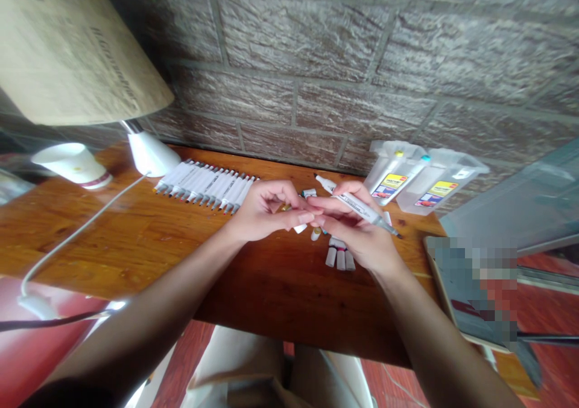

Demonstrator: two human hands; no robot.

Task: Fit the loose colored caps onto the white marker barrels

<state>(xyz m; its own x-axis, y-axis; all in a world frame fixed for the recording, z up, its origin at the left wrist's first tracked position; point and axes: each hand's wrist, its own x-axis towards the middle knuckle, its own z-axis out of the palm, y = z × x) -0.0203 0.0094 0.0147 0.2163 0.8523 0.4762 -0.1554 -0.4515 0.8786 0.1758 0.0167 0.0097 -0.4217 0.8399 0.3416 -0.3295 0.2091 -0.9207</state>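
My right hand (pixel 362 230) grips a white marker (pixel 357 206) that slants across its fingers, its grey end with a dark tip pointing right. My left hand (pixel 274 212) is closed, with thumb and fingertips meeting those of my right hand above the table. A bit of yellow shows between the left fingers, but I cannot make out what they hold. Just below the hands lie several loose marker caps (pixel 340 258) in grey and white. Another white marker (pixel 324 183) lies behind my right hand, partly covered by it.
A long row of white markers (pixel 208 184) lies left of my hands on the wooden table (pixel 266 281). Two clear plastic marker cases (pixel 423 200) stand by the wall, one containing markers. A lamp (pixel 151 151), its cable, a paper cup (pixel 75 163) and a blurred-out tablet-like device (pixel 441 287) are around.
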